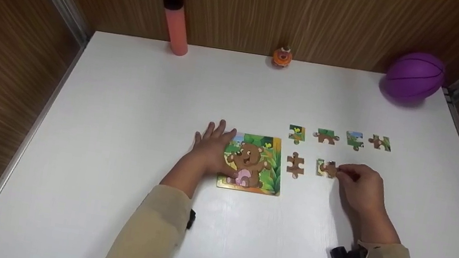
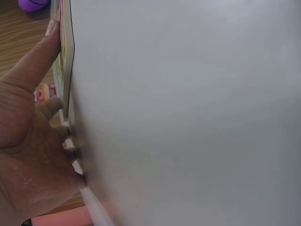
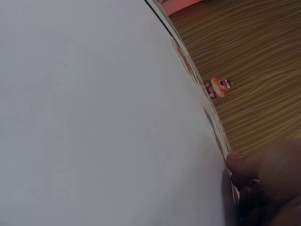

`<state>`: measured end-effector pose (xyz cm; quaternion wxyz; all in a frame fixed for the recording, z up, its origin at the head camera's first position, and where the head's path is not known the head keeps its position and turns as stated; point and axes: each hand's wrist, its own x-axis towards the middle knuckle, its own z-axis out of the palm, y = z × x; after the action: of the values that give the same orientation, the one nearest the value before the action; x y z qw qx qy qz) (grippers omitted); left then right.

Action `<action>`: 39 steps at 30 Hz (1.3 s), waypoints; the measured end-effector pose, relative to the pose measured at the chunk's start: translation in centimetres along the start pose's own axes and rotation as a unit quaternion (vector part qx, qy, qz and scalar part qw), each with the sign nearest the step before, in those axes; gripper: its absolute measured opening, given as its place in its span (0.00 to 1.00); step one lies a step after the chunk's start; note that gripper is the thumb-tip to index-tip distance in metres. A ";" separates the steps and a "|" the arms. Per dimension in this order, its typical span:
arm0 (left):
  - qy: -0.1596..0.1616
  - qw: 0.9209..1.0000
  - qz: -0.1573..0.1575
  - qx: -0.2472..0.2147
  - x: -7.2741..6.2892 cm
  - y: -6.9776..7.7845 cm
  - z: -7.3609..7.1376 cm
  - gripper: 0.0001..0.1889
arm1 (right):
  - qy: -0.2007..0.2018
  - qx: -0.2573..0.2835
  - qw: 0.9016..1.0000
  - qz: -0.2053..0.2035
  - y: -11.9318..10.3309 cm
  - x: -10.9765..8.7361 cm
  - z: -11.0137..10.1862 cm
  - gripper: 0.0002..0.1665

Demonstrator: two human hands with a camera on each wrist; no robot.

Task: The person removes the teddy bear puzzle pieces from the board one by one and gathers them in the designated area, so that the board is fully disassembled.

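A square bear picture board (image 1: pixel 266 171) lies flat in the middle of the table. My left hand (image 1: pixel 213 149) rests at its left side with fingers spread, the thumb lying across its lower left part; the left wrist view shows the thumb (image 2: pixel 40 59) on its face. My right hand (image 1: pixel 362 187) pinches the right edge of a brown, green and yellow jigsaw piece (image 1: pixel 324 168) low over the table. Another brown jigsaw piece (image 1: pixel 295 165) lies between that one and the board. In the right wrist view the fingertips (image 3: pixel 237 165) are down at table level, partly in shadow.
A row of loose jigsaw pieces (image 1: pixel 326 136) lies behind the right hand. Along the back edge stand a pink pump (image 1: pixel 176 30), a small orange toy figure (image 1: pixel 282 57) and a purple ball (image 1: pixel 417 77). Wood-grain panels (image 1: pixel 247 9) enclose the white table (image 1: pixel 97 127).
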<state>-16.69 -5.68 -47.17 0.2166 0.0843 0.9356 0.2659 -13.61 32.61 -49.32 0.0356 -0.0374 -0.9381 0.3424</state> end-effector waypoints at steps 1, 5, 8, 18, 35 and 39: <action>0.001 1.000 0.001 0.000 0.0 0.0 0.0 0.66 | 0.000 -0.002 1.000 0.003 0.0 0.0 0.0 0.12; 0.004 1.000 0.001 -0.003 0.0 -0.1 0.0 0.66 | -0.002 -0.003 1.000 0.004 0.1 0.2 -0.1 0.11; 0.005 1.000 0.003 -0.008 0.0 -0.1 0.0 0.66 | -0.006 -0.001 1.000 0.002 0.2 0.2 -0.1 0.12; 0.004 1.000 0.003 -0.005 0.0 0.0 0.0 0.66 | -0.004 0.014 1.000 0.018 0.0 -0.2 -0.2 0.15; 0.006 1.000 0.004 -0.013 0.1 -0.3 0.2 0.66 | 0.003 0.076 0.996 -0.045 -4.3 -3.2 2.5 0.12; 0.006 1.000 0.006 -0.008 0.1 -0.3 0.1 0.65 | -0.030 0.088 0.994 -0.056 -5.4 -3.9 3.8 0.12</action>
<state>-16.75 -5.87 -47.51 0.2099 0.0865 0.9341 0.2756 -10.33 25.68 -48.88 0.0293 0.0288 -0.9055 0.4223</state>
